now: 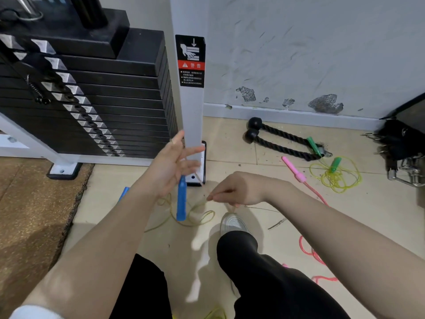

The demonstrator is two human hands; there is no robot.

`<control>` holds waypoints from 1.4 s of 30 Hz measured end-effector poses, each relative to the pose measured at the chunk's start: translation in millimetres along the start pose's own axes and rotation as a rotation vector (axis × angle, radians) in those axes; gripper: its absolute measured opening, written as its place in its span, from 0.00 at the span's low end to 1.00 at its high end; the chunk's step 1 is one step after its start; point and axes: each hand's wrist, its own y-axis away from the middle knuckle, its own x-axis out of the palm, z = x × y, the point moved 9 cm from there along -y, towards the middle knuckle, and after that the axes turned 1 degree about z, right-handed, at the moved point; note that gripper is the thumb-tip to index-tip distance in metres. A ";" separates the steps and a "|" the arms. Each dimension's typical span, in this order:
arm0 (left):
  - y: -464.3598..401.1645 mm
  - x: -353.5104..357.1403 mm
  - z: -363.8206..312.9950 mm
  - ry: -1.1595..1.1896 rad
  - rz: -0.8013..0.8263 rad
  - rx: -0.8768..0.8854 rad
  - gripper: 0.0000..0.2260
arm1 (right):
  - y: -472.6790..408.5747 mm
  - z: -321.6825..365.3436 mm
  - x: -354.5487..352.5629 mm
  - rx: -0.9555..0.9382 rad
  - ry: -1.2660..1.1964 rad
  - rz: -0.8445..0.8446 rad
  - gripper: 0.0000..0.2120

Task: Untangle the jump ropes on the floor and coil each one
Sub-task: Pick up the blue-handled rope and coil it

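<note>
- Coiling the blue-handled jump rope [181, 199]: the left hand [171, 166] is raised palm-up with fingers spread and relaxed; one blue handle hangs below it, apparently from cord looped over the fingers, though the cord there is too thin to confirm.
- The right hand [234, 189] pinches the yellowish cord between thumb and fingertips, just right of the hanging handle.
- A second blue handle [123, 194] lies on the floor [264, 226] behind the left forearm; loose cord loops rest beside the shoe [232, 223].
- Judged best practice: draw cord with the right hand in even lengths and lay each turn over the left fingers, keeping light tension so loops do not cross.
- The green-handled rope [334, 173], bunched, sits near the wall edge of the floor beside a black rope attachment [280, 140]; the pink rope [295, 170] trails along the right.
- Room: the weight-stack post [190, 111] stands close behind the left hand; open floor lies toward the near edge.
</note>
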 end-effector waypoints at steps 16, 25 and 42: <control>39.8 75.0 18.6 0.052 0.539 -0.305 0.29 | 9.5 -33.3 -76.2 -0.067 -0.602 -0.651 0.10; -2.9 5.2 8.8 0.128 -0.022 -0.043 0.24 | 14.3 -6.3 20.3 0.141 -0.203 0.142 0.27; 34.8 86.9 1.0 -0.043 0.452 -0.116 0.22 | 14.5 -36.2 -35.5 0.012 -0.662 -0.467 0.10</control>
